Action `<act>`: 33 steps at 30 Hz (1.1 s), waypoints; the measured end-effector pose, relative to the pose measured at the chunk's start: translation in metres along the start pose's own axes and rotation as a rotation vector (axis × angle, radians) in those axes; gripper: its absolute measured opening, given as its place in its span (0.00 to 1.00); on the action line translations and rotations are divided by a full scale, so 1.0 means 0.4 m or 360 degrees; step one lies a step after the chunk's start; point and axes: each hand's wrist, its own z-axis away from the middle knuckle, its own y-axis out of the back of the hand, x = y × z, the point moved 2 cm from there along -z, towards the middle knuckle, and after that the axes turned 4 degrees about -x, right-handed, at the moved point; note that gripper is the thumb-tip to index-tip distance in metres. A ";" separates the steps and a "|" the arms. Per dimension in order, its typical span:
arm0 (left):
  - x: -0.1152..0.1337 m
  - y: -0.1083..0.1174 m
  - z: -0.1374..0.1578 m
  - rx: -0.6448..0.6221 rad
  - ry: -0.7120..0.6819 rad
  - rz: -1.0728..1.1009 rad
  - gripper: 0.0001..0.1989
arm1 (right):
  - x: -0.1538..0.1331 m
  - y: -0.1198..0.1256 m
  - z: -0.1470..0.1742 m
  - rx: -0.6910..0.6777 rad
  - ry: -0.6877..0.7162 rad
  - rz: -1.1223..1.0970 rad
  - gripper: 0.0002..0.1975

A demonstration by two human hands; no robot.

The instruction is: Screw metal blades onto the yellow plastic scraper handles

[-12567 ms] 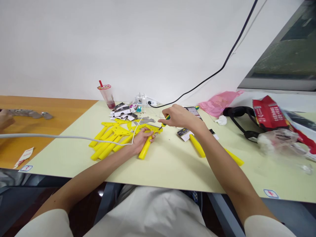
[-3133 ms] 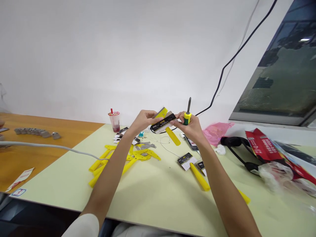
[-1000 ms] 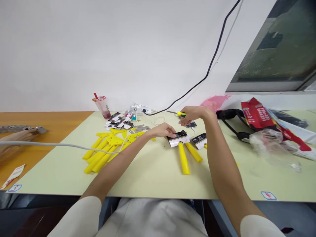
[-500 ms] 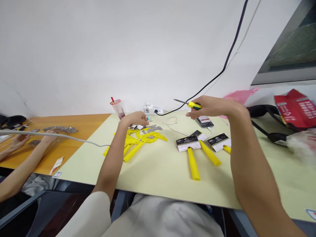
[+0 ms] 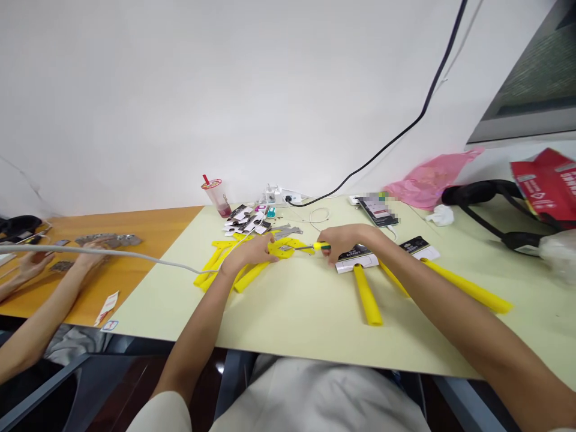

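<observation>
My right hand [image 5: 341, 241] is closed round the handle of a screwdriver [image 5: 322, 246] with a yellow and green grip. Its thin shaft points left, and the tip meets or lies just over the head of a yellow plastic tool [image 5: 282, 247]. My left hand [image 5: 255, 249] has its fingers closed on that tool's edge; part of the tool is hidden under them. More yellow tools [image 5: 211, 264] lie beneath and left of this hand. Behind it are grey metal blades [image 5: 288, 230] and a heap of black-and-white cards [image 5: 243, 221].
Yellow-handled tools with card sleeves [image 5: 368, 294] lie at right, near a phone [image 5: 377, 210]. A drink cup [image 5: 216, 197] and power strip [image 5: 281, 197] stand by the wall. A grey cable [image 5: 148, 257] crosses the left side. Another person's hands [image 5: 92, 255] work at the orange table [image 5: 148, 222].
My right hand has come down and left, bringing the screwdriver to the yellow tool. My left hand has moved lower and closed on that tool. The view has shifted slightly.
</observation>
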 end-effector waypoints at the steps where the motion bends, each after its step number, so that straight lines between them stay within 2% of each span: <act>1: 0.003 -0.002 0.001 0.0020 -0.0036 0.0052 0.31 | 0.015 -0.018 -0.007 -0.0031 -0.0019 -0.0030 0.17; 4: 0.014 -0.007 0.006 0.0075 -0.0121 0.0124 0.27 | 0.046 -0.045 -0.010 -0.0059 -0.0033 -0.0124 0.13; 8: 0.020 -0.013 0.010 0.0129 -0.0145 0.0163 0.27 | 0.049 -0.046 -0.011 -0.0072 -0.0058 -0.0134 0.10; 16: 0.013 -0.024 0.009 0.0183 -0.0093 0.0124 0.33 | 0.034 -0.046 -0.026 -0.0014 0.0033 -0.0061 0.11; 25: 0.027 -0.025 0.017 0.0291 -0.0095 0.0275 0.31 | 0.033 -0.032 -0.017 0.0070 -0.0053 -0.0002 0.13; 28: 0.030 -0.002 0.017 0.0374 -0.0168 0.0449 0.26 | 0.034 -0.032 -0.018 0.0107 -0.0044 0.0054 0.14; 33: 0.046 0.029 0.013 0.0479 -0.0325 0.0965 0.16 | 0.044 -0.038 -0.029 0.0152 -0.0054 0.0084 0.14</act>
